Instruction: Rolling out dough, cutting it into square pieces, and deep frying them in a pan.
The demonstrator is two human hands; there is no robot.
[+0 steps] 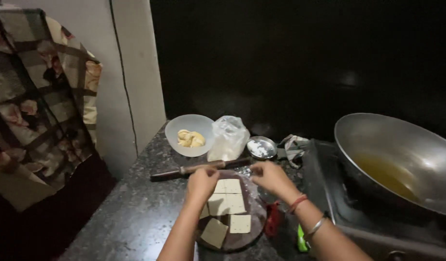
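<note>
A round dark rolling board lies on the counter with several pale square pieces of cut dough on it. My left hand hovers over the board's far left edge with fingers curled. My right hand is over the far right edge, fingers pinched; what they hold is too small to tell. A wooden rolling pin lies just beyond both hands. Bangles and a red thread circle my right wrist.
A pale bowl with dough, a clear plastic bag and a small steel dish of flour stand behind the board. A large wok with oil sits on a stove at right. A patterned cloth hangs at left.
</note>
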